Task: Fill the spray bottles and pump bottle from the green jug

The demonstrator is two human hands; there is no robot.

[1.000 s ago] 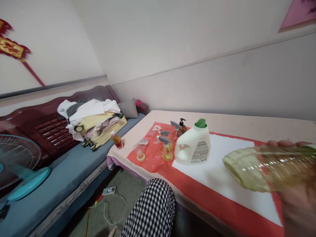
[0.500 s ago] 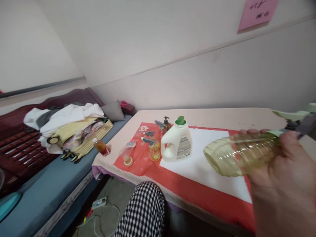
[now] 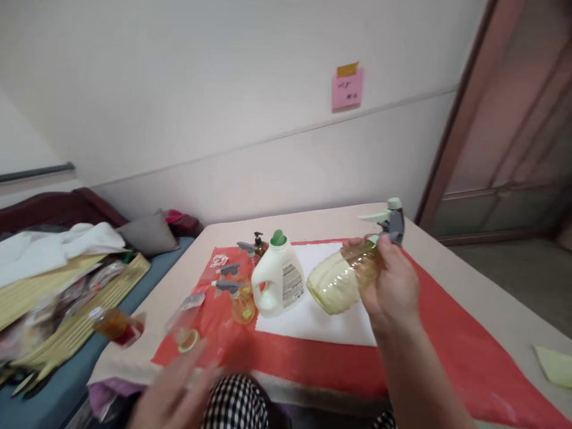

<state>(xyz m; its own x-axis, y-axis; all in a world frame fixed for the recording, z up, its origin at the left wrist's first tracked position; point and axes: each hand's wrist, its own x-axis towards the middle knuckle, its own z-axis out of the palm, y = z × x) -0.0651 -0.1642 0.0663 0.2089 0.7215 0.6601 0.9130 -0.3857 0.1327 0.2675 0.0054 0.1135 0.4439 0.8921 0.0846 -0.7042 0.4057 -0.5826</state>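
My right hand (image 3: 395, 280) is wrapped round the neck of a clear yellowish spray bottle (image 3: 333, 285) with a grey and pale green trigger head. The bottle is tilted, its base pointing left and down, above a white sheet (image 3: 313, 333). At the lower left my left hand (image 3: 174, 387) is blurred by motion, fingers apart and holding nothing, close to a small clear bottle with a round rim (image 3: 187, 341). A cream detergent jug (image 3: 277, 283) with a green piece in its mouth stands between the hands.
Several spray bottles (image 3: 243, 307) and a dark pump bottle (image 3: 259, 244) stand left of the jug on red plastic (image 3: 313, 363). An amber bottle (image 3: 117, 326) is at the table's left edge. A yellow note (image 3: 554, 364) lies at right; a sofa (image 3: 179, 245) adjoins at left.
My view has swung right, bringing a door frame into sight. The spray bottle has moved from the right edge toward the middle in my right hand. My left hand has come in at lower left.
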